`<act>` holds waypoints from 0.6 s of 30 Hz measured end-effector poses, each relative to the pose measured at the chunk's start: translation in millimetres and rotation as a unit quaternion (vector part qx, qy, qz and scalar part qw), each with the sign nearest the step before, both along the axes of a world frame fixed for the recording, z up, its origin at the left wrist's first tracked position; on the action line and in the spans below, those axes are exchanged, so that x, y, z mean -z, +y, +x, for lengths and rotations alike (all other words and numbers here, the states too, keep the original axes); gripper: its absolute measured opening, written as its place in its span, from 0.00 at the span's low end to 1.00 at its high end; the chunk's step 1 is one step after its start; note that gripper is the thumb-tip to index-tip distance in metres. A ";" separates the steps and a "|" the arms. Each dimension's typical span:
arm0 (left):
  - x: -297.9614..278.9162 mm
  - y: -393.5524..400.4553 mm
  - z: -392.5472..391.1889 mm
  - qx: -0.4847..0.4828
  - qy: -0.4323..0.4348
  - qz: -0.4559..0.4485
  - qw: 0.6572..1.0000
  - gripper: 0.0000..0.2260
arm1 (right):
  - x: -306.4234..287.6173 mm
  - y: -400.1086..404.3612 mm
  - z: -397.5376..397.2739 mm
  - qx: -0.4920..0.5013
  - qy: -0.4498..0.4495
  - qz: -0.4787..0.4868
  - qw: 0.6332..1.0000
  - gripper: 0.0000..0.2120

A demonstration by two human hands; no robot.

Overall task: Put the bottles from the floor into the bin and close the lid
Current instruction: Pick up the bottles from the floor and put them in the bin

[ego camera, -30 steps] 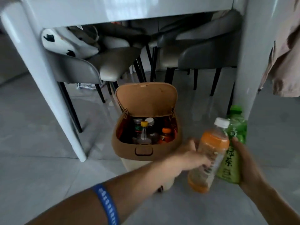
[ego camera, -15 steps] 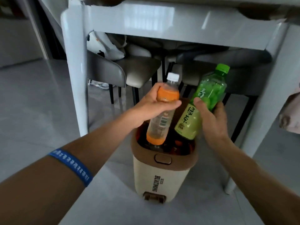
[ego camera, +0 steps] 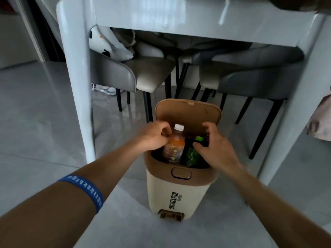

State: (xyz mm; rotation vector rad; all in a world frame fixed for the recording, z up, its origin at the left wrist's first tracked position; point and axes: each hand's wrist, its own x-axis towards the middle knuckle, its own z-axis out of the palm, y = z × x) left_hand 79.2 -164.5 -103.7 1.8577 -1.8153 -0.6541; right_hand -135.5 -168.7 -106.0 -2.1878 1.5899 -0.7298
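Note:
A cream bin [ego camera: 179, 192] with a brown rim stands on the floor, its lid [ego camera: 188, 114] swung up and open. An orange bottle [ego camera: 174, 148] with a white cap stands tilted inside, its top half above the rim. Beside it, a green bottle [ego camera: 192, 155] with a green cap sits lower in the bin. My left hand [ego camera: 154, 136] hovers at the bin's left rim, fingers loosely curled beside the orange bottle's neck, not wrapped around it. My right hand [ego camera: 215, 146] is spread over the right rim, its thumb at the green bottle.
A white table leg [ego camera: 77, 83] stands left of the bin and another [ego camera: 293, 111] to its right. Grey chairs [ego camera: 143, 76] with black legs are tucked under the table behind the bin. The bin's foot pedal [ego camera: 171, 214] faces me.
Both bottles went from above the opening down into the bin. My hands have let go of them and now sit at the rim.

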 end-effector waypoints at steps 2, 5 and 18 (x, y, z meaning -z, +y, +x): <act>10.2 1.9 -4.1 0.028 -0.061 0.015 0.998 0.18 | 3.5 3.3 7.2 -0.063 0.060 -0.054 0.995 0.32; 6.2 0.9 -11.7 0.014 -0.004 -0.041 0.999 0.32 | 10.6 -3.1 14.3 -0.078 0.123 -0.043 0.988 0.32; 25.3 -22.8 -17.0 0.063 -0.004 0.125 0.990 0.29 | 20.6 -26.1 -4.1 -0.005 -0.161 0.095 0.982 0.17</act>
